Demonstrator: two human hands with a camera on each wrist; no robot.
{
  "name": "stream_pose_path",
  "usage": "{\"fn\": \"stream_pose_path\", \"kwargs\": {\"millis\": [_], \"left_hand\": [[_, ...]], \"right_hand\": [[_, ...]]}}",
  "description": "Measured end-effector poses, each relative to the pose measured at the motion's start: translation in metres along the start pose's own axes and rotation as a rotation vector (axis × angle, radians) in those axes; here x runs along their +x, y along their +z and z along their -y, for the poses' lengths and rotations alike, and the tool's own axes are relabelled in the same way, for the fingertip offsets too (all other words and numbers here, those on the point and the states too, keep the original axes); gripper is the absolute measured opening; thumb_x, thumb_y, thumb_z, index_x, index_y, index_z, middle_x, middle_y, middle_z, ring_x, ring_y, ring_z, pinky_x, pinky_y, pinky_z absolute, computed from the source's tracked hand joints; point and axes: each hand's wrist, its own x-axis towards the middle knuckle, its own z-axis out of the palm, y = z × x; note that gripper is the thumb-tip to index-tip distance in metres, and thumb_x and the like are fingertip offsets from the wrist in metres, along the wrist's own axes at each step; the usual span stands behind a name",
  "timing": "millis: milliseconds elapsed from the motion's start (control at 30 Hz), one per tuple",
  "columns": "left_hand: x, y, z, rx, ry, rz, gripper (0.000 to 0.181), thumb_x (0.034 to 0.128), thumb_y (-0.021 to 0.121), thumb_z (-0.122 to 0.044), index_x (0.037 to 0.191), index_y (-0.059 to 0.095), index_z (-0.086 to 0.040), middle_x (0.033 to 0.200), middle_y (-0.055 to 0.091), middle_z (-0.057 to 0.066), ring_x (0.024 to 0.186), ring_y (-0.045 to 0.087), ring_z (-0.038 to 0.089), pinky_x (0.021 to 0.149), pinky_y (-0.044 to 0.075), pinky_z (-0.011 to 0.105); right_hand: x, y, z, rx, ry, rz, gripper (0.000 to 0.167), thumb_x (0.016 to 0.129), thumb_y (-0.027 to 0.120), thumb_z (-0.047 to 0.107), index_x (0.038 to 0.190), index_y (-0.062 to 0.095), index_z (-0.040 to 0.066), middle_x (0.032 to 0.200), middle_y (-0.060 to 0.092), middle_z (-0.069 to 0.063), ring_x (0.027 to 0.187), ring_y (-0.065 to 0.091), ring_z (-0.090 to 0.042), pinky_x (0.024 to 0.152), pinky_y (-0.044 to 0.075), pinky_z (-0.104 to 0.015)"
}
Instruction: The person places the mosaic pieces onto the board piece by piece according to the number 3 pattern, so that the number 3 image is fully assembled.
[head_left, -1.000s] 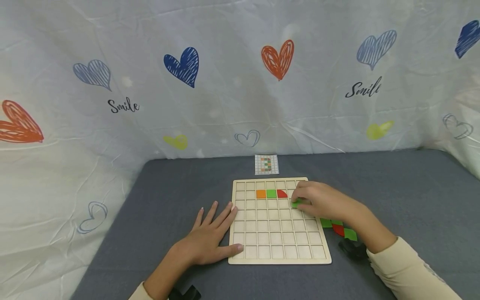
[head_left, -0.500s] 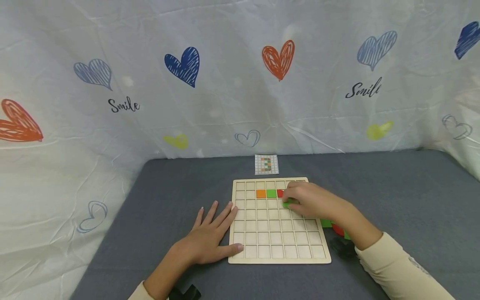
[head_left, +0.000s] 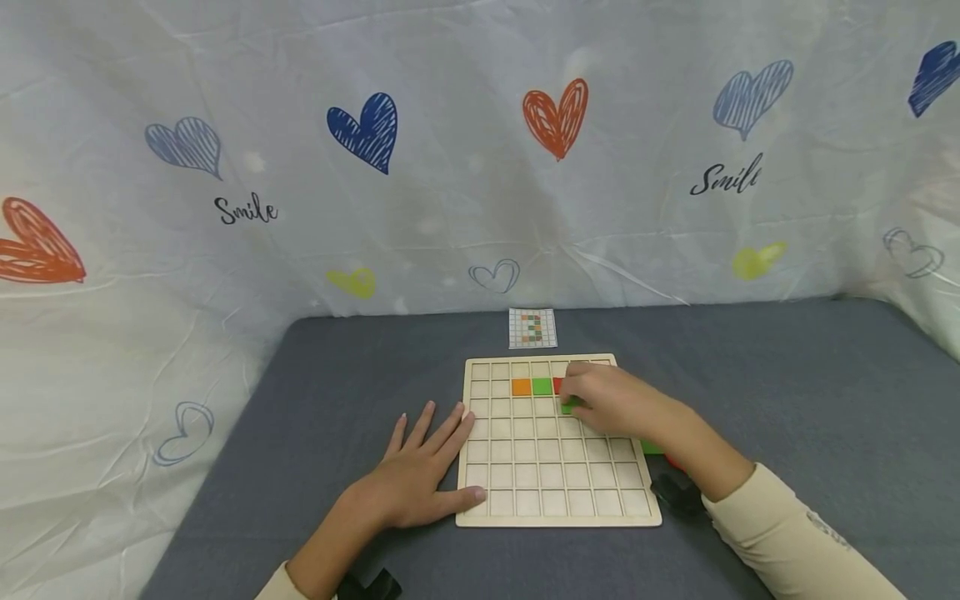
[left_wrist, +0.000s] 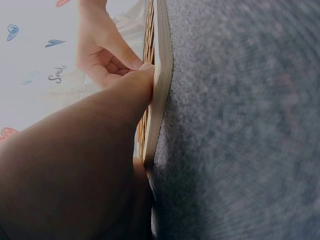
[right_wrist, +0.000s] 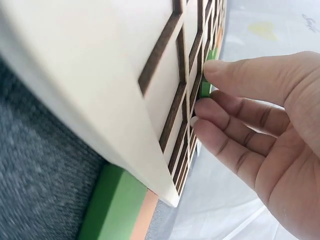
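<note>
A wooden grid board [head_left: 551, 503] lies on the grey table. In its second row sit an orange tile [head_left: 521, 387], a green tile [head_left: 542, 387] and a red tile [head_left: 557, 385] partly covered by fingers. The right hand [head_left: 618, 400] pinches another green tile [head_left: 568, 406] at the cell below the red one; in the right wrist view this hand [right_wrist: 260, 120] has its thumb on the green tile [right_wrist: 206, 88]. Fingers spread, the left hand [head_left: 412, 483] rests along the board's left edge; its thumb [left_wrist: 135, 90] touches the board's rim [left_wrist: 162, 75] in the left wrist view.
A small pattern card [head_left: 533, 328] lies behind the board. Beside the board's right edge, partly under the right forearm, are loose green [head_left: 651, 447] and red [head_left: 672, 461] tiles. A curtain with printed hearts [head_left: 555, 118] hangs behind the table.
The right hand has moved left across the board with the green tile, from near the right columns to below the red tile, and its forearm covers more loose tiles. The left hand stays put.
</note>
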Motion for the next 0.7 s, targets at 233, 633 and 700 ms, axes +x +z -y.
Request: {"fn": "stream_pose_path", "kwargs": {"millis": [233,633,700], "left_hand": [[-0.003,-0.004,-0.002,-0.035,0.032,-0.018,0.097,0.0899,0.041,-0.08,0.164,0.009,-0.026,0.168,0.003,-0.004,0.152,-0.007,0.034,0.114,-0.006,0.066],[-0.002,-0.004,-0.002,-0.012,0.014,0.001,0.098,0.0888,0.037,-0.083,0.163,0.007,-0.027,0.168,0.0,-0.007,0.152,-0.01,0.031,0.114,-0.007,0.065],[-0.001,-0.002,0.0,-0.004,0.014,0.002,0.099,0.0877,0.034,-0.085,0.163,0.005,-0.029,0.167,-0.003,-0.009,0.151,-0.012,0.029,0.114,-0.008,0.064]], "right_hand": [[0.003,0.001,0.003,-0.011,-0.034,-0.003,0.028,0.079,0.067,-0.014,0.077,0.067,0.014,0.077,0.05,0.007,0.069,0.044,-0.007,0.061,0.043,-0.027],[-0.009,-0.003,0.006,0.057,-0.03,0.008,0.031,0.088,0.06,-0.015,0.105,0.075,0.006,0.104,0.069,-0.001,0.097,0.065,-0.019,0.084,0.054,-0.038],[-0.016,-0.006,0.004,0.087,-0.01,0.014,0.028,0.093,0.061,-0.01,0.111,0.074,0.006,0.111,0.07,-0.002,0.105,0.065,-0.021,0.089,0.053,-0.041]]}}
